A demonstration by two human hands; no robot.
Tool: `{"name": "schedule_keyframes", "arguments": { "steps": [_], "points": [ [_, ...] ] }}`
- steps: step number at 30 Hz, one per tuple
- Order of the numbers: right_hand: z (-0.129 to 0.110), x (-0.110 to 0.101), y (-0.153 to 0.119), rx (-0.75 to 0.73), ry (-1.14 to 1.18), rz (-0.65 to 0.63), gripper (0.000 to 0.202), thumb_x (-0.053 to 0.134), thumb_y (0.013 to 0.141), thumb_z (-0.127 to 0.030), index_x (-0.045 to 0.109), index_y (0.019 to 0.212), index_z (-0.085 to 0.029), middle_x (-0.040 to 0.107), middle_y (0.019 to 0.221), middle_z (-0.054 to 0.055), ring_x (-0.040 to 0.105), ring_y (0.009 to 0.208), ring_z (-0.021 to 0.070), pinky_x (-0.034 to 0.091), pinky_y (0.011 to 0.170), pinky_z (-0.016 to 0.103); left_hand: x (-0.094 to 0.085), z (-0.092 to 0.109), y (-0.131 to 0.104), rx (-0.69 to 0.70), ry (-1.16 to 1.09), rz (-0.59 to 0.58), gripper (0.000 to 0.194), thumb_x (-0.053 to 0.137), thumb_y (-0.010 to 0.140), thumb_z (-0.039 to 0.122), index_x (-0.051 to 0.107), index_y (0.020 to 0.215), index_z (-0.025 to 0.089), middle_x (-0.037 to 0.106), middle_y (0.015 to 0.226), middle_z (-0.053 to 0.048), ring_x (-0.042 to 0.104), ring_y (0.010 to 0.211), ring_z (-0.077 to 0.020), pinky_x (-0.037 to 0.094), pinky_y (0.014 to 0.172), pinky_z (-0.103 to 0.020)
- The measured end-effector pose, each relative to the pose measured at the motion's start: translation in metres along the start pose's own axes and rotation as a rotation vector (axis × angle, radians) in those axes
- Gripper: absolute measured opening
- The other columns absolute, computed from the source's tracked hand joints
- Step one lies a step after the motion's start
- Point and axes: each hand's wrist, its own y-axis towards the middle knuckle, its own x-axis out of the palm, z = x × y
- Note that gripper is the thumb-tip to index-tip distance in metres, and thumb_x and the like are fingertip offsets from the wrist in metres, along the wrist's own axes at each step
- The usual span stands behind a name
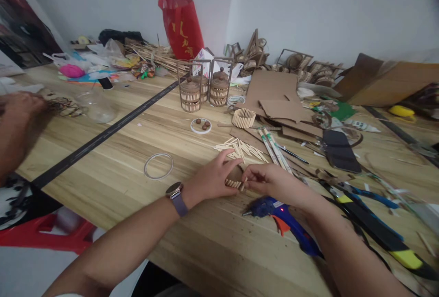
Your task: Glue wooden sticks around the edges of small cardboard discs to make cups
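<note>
My left hand (219, 176) curls round the left side of a small round cardboard base (233, 183) edged with short wooden sticks. At its right edge my right hand (265, 180) pinches a short wooden stick (243, 186) against the rim. Just behind the hands lies a loose pile of short sticks (245, 147). A finished-looking ring of upright sticks (243, 118) stands farther back. On the table below my right hand rests a blue glue gun (274, 208) with an orange trigger and a lit red light.
Lidded stick baskets with tall handles (202, 89) stand behind a white ring holding brown beads (204, 125). Another white ring (158, 166) lies left. Cardboard sheets (274, 91), a phone (341, 150), pliers (373, 195) and a yellow-black cutter (380, 233) crowd the right. Another person's hand (20, 109) is at far left.
</note>
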Motion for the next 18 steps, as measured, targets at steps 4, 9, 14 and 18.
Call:
{"name": "schedule_keyframes", "arguments": {
  "steps": [4,9,14,18],
  "points": [
    [0.001,0.008,0.003,-0.006,-0.045,0.013,0.013,0.053,0.081,-0.028,0.06,0.074,-0.02,0.049,0.058,-0.006,0.044,0.055,0.0115,0.033,0.053,0.022,-0.001,0.0,0.0,-0.004,-0.019,-0.001,0.076,0.08,0.067,0.024,0.041,0.133,0.024,0.026,0.147,-0.015,0.044,0.13,-0.0329,0.045,0.103,-0.047],
    [0.001,0.012,0.005,0.019,-0.083,0.029,0.011,0.053,0.08,-0.025,0.06,0.073,-0.019,0.053,0.06,-0.004,0.047,0.055,0.0119,0.033,0.053,0.023,0.0,-0.003,0.0,-0.005,-0.046,0.009,0.081,0.083,0.065,0.026,0.039,0.134,0.026,0.025,0.147,-0.015,0.044,0.13,-0.0326,0.045,0.103,-0.047],
    [0.0,0.013,0.005,0.008,-0.104,0.03,0.011,0.054,0.081,-0.023,0.059,0.073,-0.019,0.055,0.061,-0.004,0.048,0.057,0.0121,0.034,0.055,0.023,0.0,-0.003,0.0,-0.006,-0.048,0.013,0.081,0.082,0.066,0.026,0.038,0.135,0.026,0.026,0.147,-0.015,0.044,0.13,-0.0318,0.045,0.103,-0.047],
    [-0.001,0.013,0.004,-0.011,-0.134,0.037,0.01,0.053,0.082,-0.019,0.057,0.073,-0.018,0.056,0.064,-0.002,0.049,0.058,0.0126,0.035,0.056,0.023,-0.001,-0.001,0.0,-0.012,-0.038,0.004,0.079,0.082,0.067,0.025,0.039,0.134,0.023,0.026,0.146,-0.016,0.044,0.13,-0.0323,0.045,0.102,-0.046]
  ]
}}
